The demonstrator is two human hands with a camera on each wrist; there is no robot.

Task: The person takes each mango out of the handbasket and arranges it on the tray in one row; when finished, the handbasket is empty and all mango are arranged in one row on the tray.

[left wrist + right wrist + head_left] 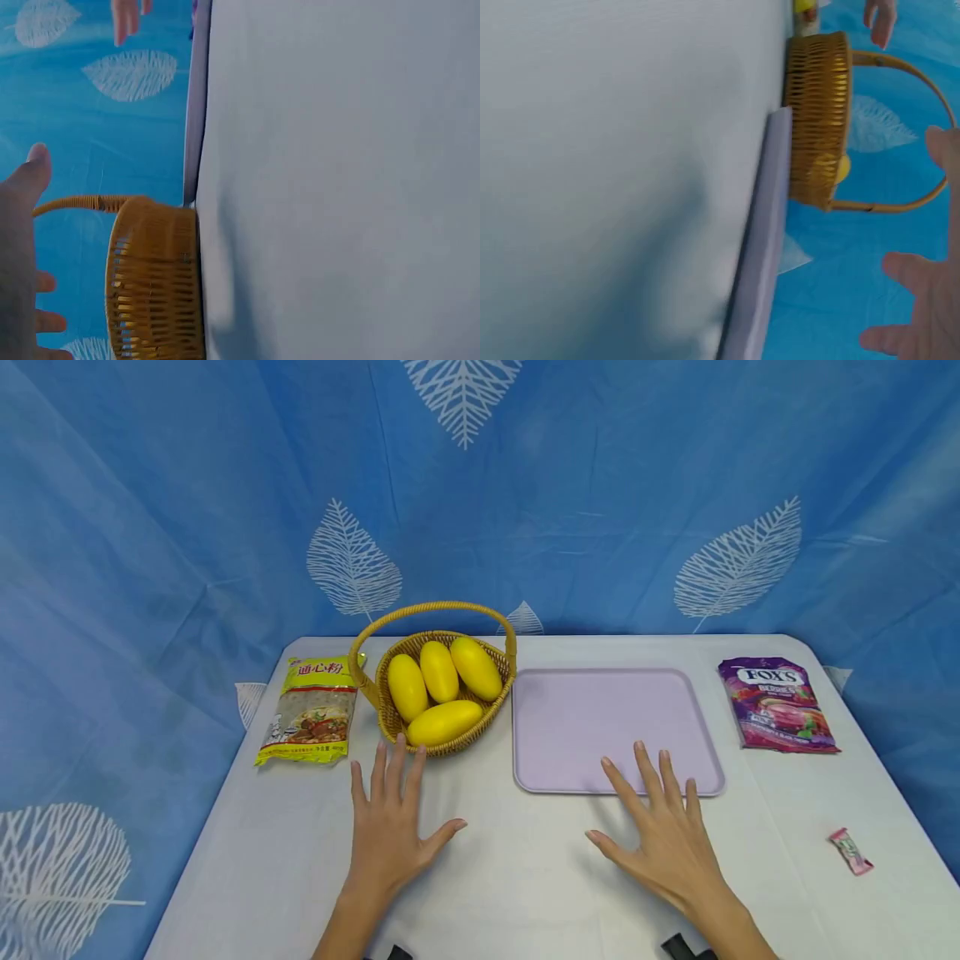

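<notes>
My left hand point(388, 835) is held palm down with fingers spread, its fingertips just in front of a wicker basket point(495, 714). Several smooth yellow mango-like fruits point(444, 722) lie in that basket, under its arched handle point(431, 606). My right hand point(663, 843) is also spread, palm down, fingertips overlapping the near edge of a pale purple tray point(607, 727) in the head view. Neither hand holds anything. In the left wrist view the basket point(154, 281) stands beyond the thumb; the right wrist view shows the tray's side point(761, 247) near the basket.
A yellow-and-clear food packet point(311, 710) lies left of the basket. To the tray's right is a purple candy bag point(778, 706), with a small pink wrapped candy point(851, 852) nearer the front. A blue leaf-patterned cloth point(562, 527) hangs behind the white table point(517, 893).
</notes>
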